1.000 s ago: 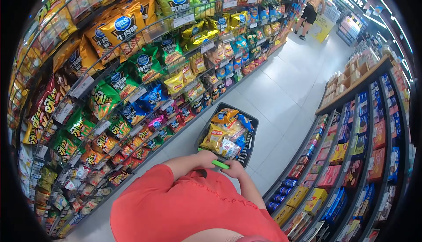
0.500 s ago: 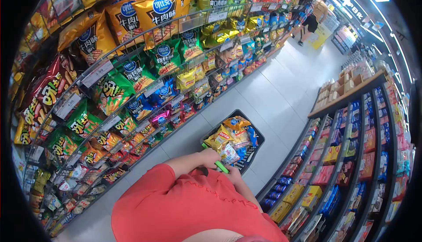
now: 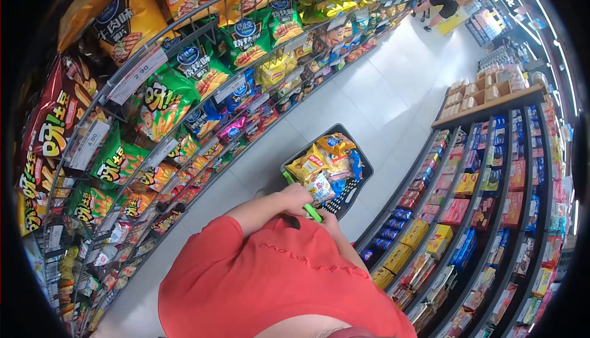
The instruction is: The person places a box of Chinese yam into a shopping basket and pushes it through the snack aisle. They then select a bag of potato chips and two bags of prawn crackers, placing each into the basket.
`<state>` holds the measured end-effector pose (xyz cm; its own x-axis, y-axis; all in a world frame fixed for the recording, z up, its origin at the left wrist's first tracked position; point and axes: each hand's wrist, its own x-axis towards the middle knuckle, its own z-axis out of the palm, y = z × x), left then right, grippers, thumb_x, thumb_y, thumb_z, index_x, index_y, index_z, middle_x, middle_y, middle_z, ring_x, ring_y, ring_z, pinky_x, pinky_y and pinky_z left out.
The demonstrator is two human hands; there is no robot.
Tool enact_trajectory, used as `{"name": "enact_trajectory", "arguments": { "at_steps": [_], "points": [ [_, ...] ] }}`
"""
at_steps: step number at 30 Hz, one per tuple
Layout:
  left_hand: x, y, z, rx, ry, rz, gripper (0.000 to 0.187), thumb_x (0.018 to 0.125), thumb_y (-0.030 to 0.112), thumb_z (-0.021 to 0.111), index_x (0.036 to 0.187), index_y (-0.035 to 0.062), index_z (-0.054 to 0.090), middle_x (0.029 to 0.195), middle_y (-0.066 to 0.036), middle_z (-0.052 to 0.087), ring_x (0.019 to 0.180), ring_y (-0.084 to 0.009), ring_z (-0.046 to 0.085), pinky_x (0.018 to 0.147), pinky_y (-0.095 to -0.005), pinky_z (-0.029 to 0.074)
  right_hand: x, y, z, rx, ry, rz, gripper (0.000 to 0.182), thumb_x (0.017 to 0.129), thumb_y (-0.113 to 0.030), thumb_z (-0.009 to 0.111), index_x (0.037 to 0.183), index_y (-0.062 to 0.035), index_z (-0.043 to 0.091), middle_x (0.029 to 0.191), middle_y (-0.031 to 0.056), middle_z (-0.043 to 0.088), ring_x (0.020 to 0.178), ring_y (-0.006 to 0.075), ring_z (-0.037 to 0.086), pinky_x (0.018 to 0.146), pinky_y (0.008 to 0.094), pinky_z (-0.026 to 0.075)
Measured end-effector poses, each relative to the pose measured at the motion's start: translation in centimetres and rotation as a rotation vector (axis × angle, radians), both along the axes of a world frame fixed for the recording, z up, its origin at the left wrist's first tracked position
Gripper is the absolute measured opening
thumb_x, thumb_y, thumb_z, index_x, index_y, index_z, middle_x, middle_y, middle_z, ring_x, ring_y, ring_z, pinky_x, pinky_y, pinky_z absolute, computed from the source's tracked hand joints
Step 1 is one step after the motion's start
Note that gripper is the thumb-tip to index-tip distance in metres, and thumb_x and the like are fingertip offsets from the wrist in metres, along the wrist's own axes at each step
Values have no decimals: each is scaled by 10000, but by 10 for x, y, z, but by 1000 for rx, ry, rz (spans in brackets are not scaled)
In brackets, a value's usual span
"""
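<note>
A snack rack (image 3: 136, 77) fills the frame's upper left. Near centre, your dark basket (image 3: 351, 198) holds snack packs (image 3: 311, 165). Your left hand (image 3: 297, 197) and right hand (image 3: 329, 220) both grip its green handle (image 3: 313, 212), fingers closed.

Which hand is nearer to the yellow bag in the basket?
Left. The left hand is on the green handle, just below the yellow bag in the view; the right hand is farther off, at the handle's lower end.
</note>
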<state>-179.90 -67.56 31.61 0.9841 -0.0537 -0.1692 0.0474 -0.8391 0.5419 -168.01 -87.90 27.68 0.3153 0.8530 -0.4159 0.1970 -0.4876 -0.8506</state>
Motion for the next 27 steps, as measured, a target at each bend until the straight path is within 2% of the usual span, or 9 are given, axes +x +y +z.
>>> {"name": "enact_trajectory", "arguments": {
  "at_steps": [2, 3, 6, 9, 10, 15, 22, 25, 27],
  "points": [
    [-4, -5, -6, 0, -30, 18, 251, 654, 313, 720, 778, 96, 701, 800, -135, 691, 808, -342, 680, 726, -458, 528, 0, -4, -6, -66, 162, 11, 254, 846, -134, 758, 1035, 15, 676, 883, 1, 648, 795, 103, 567, 689, 292, 480],
    [-6, -7, -8, 2, -65, 31, 256, 632, 313, 724, 749, 89, 689, 777, -129, 684, 788, -341, 676, 714, -464, 530, 1, -4, -10, -96, 252, 7, 288, 859, -156, 769, 1073, 7, 669, 925, 0, 648, 823, 98, 575, 704, 281, 482],
    [-6, -10, -3, -16, -11, 59, 266, 631, 324, 723, 755, 91, 693, 779, -129, 685, 794, -342, 678, 716, -462, 531, 5, -6, -17, -73, 328, 29, 280, 851, -230, 766, 1001, -11, 679, 837, 9, 650, 746, 94, 535, 648, 279, 459],
    [-3, -15, 9, 7, 46, 70, 286, 668, 353, 733, 816, 109, 710, 809, -128, 695, 820, -331, 684, 733, -453, 525, 15, -5, -23, -108, 384, 104, 276, 857, -225, 760, 1006, -9, 674, 844, -5, 634, 753, 89, 522, 644, 277, 452],
    [-2, -15, 13, 31, 94, 57, 302, 693, 372, 744, 864, 123, 722, 837, -125, 704, 839, -321, 688, 748, -445, 522, 19, -4, -24, -104, 379, 110, 276, 857, -225, 760, 1006, -9, 674, 844, -5, 634, 753, 89, 522, 644, 277, 452],
    [2, -22, 10, 43, 91, 79, 295, 682, 363, 740, 846, 119, 717, 840, -126, 701, 843, -324, 689, 750, -449, 526, 31, -2, -21, -144, 306, 234, 270, 862, -241, 750, 992, -15, 680, 840, 5, 638, 775, 91, 535, 670, 290, 457],
    [8, -40, -7, 115, 114, 160, 250, 716, 361, 702, 794, 123, 710, 819, -124, 703, 830, -323, 693, 740, -456, 532, 41, -2, 20, -114, 242, 277, 254, 820, -181, 744, 993, -3, 689, 840, 32, 662, 785, 121, 563, 699, 323, 476],
    [11, -46, -2, 111, 67, 218, 292, 701, 410, 718, 773, 128, 691, 795, -112, 686, 802, -320, 679, 711, -466, 522, 45, -10, 5, -99, 296, 234, 282, 810, -181, 747, 1015, 4, 690, 848, 57, 680, 787, 139, 583, 711, 331, 484],
    [13, -49, -3, 110, 79, 216, 281, 711, 399, 713, 776, 126, 698, 802, -114, 694, 811, -321, 684, 722, -465, 526, 49, -13, -1, 9, 189, 279, 299, 809, -193, 749, 1030, -1, 690, 879, 103, 706, 795, 160, 612, 728, 340, 492]
  ]
}}
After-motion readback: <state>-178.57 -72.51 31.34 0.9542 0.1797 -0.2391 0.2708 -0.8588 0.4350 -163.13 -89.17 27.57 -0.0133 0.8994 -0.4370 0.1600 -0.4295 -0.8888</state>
